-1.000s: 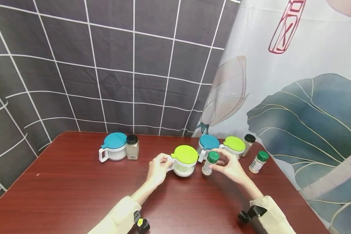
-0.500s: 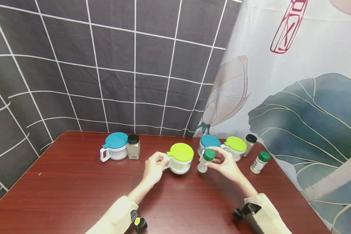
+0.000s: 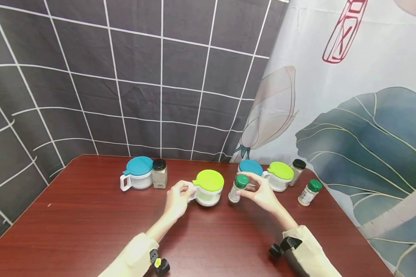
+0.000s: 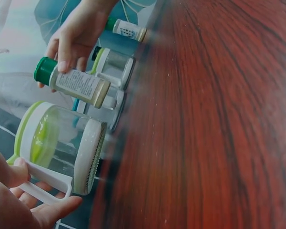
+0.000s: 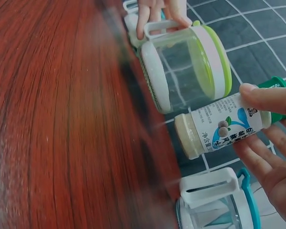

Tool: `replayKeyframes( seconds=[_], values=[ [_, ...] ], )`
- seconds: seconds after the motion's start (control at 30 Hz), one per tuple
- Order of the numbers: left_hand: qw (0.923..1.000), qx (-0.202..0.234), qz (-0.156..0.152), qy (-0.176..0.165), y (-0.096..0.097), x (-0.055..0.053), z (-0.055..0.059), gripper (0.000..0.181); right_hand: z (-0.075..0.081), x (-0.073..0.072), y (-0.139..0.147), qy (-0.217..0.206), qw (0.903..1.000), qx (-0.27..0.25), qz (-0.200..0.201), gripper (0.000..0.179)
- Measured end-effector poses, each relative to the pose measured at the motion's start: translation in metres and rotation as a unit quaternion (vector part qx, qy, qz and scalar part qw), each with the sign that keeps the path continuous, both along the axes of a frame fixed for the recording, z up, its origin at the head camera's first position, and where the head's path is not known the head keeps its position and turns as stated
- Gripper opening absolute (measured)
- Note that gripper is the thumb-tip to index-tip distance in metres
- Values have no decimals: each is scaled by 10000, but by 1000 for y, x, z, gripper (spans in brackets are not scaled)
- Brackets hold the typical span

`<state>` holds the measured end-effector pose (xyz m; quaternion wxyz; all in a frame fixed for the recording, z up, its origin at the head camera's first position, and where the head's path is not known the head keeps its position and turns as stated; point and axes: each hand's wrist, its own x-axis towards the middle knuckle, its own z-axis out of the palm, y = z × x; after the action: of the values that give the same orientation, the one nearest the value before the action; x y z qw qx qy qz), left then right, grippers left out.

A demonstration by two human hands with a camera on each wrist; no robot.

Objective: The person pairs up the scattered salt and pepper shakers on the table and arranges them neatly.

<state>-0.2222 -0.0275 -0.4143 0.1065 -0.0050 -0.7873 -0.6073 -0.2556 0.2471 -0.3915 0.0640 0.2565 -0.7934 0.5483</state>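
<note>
My left hand [image 3: 177, 198] grips the white handle [image 4: 47, 179] of a clear seasoning jar [image 3: 208, 196] with a lime-green lid, and the left wrist view shows its base raised off the table. Between the thumb and fingers of my right hand [image 3: 263, 196] is a labelled spice bottle [image 5: 224, 125] with a green cap. The bottle hangs slightly tilted just right of the lime-lidded jar, its bottom also above the tabletop. Behind my right hand stands a blue-lidded seasoning jar [image 3: 250, 167], partly hidden by the fingers.
At the back left, a blue-lidded jar [image 3: 141, 181] stands beside a black-capped bottle [image 3: 159, 177]. Toward the right are another lime-lidded jar [image 3: 278, 182], a black-capped bottle [image 3: 296, 173] and a second green-capped spice bottle [image 3: 308, 194]. Dark grid cloth [image 3: 138, 104] hangs behind the reddish-brown table [image 3: 90, 227].
Both hands have moved left, carrying the lime-lidded jar and the green-capped spice bottle along side by side. The other jars and bottles keep their places on the table.
</note>
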Motion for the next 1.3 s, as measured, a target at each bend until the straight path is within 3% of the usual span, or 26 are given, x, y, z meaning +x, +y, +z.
replayKeyframes(
  seconds=[0.5, 0.8, 1.3],
  values=[
    [9998, -57, 121, -142, -8, -3, -1, 16, -4, -6, -14, -175, 9996, 120, -171, 60],
    [9993, 118, 199, -310, -9, -5, 2, 17, -2, -10, -22, -260, 9995, 137, -77, 59],
    [9988, 62, 366, -312, -14, -10, 4, 17, -11, -21, -34, -273, 9996, 27, -54, 58]
  ],
)
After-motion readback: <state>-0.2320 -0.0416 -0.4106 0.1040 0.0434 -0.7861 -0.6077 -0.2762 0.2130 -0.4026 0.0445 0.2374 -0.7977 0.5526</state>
